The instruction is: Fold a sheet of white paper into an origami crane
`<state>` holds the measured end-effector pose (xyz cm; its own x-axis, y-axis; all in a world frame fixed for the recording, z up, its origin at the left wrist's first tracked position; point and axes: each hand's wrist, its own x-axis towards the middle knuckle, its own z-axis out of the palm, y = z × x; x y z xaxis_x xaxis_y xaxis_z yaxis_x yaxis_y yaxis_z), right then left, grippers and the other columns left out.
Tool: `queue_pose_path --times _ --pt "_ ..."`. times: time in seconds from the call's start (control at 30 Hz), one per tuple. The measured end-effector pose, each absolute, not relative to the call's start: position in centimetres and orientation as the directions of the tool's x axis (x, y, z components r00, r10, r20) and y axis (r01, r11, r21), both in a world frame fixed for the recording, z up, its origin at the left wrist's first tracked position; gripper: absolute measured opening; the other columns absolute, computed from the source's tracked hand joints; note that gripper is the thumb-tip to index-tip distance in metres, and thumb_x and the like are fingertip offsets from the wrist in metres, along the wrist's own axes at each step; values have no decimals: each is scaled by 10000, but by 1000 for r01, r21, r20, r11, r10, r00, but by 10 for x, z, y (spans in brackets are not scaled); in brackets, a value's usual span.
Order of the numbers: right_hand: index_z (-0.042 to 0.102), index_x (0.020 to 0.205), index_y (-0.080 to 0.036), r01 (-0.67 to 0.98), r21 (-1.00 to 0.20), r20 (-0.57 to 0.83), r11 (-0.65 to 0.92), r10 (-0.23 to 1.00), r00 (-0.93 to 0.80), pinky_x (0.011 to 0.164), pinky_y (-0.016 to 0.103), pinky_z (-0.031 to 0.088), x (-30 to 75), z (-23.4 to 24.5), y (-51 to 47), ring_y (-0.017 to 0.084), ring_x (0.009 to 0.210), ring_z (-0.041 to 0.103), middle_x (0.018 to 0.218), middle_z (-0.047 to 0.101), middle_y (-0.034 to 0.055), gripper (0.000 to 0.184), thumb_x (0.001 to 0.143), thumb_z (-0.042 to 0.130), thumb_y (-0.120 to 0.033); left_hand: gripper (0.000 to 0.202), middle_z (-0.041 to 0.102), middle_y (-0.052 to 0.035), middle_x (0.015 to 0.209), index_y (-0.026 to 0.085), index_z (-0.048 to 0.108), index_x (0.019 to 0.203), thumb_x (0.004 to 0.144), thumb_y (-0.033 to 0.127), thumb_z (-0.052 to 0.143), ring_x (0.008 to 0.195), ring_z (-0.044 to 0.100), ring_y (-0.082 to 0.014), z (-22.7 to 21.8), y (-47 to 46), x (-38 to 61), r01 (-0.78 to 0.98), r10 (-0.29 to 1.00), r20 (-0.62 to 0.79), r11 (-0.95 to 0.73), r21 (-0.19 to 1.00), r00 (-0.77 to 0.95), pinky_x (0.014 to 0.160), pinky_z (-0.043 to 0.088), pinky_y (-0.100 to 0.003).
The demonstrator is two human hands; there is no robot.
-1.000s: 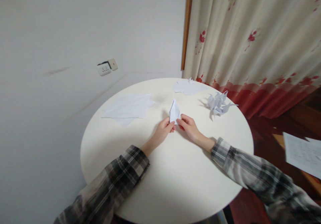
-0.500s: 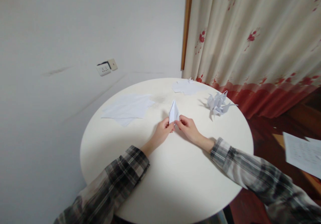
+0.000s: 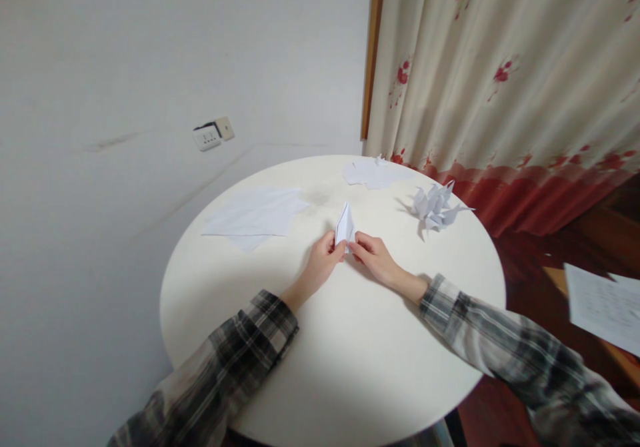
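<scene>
A small white folded paper piece (image 3: 345, 223), narrow and pointed at its top, stands in the middle of the round white table (image 3: 350, 353). My left hand (image 3: 323, 262) pinches its lower left edge. My right hand (image 3: 373, 256) pinches its lower right edge, fingers curled. Both hands rest low on the tabletop, close together. Plaid sleeves cover both forearms.
Flat white paper sheets (image 3: 257, 217) lie at the table's left back. More paper pieces (image 3: 373, 172) lie at the far edge. Several folded paper cranes (image 3: 436, 207) sit at the right back. A flowered curtain (image 3: 500, 87) hangs behind. Printed sheets (image 3: 603, 307) lie at the right.
The folded piece has grown narrower as my two hands pressed its sides together. Both hands shifted slightly left and closer.
</scene>
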<state>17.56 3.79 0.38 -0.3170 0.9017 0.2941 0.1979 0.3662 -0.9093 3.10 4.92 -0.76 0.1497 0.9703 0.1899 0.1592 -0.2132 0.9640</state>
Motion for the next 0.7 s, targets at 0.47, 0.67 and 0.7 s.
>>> queue_pose_path --times 0.47,0.67,0.7 --pt "405 592 -182 264 -870 309 417 877 -368 509 218 266 175 5 37 85 517 345 538 399 -47 298 831 412 -360 185 430 56 604 176 454 692 732 348 510 579 463 -89 -9 52 29 125 983 147 -161 979 112 509 386 -188" --pt "409 590 -181 253 -893 284 371 903 -322 493 211 266 175 4 38 82 504 344 521 403 -53 312 829 413 -381 142 433 50 669 175 442 751 732 300 505 578 444 -73 -16 57 29 68 969 175 -189 980 176 505 382 -181" --pt "409 588 -181 253 -894 286 371 904 -317 491 211 265 175 4 38 81 503 342 519 402 -53 310 828 414 -377 133 441 48 675 174 444 757 730 287 509 575 440 -70 -18 58 29 71 966 186 -201 977 178 505 376 -180"
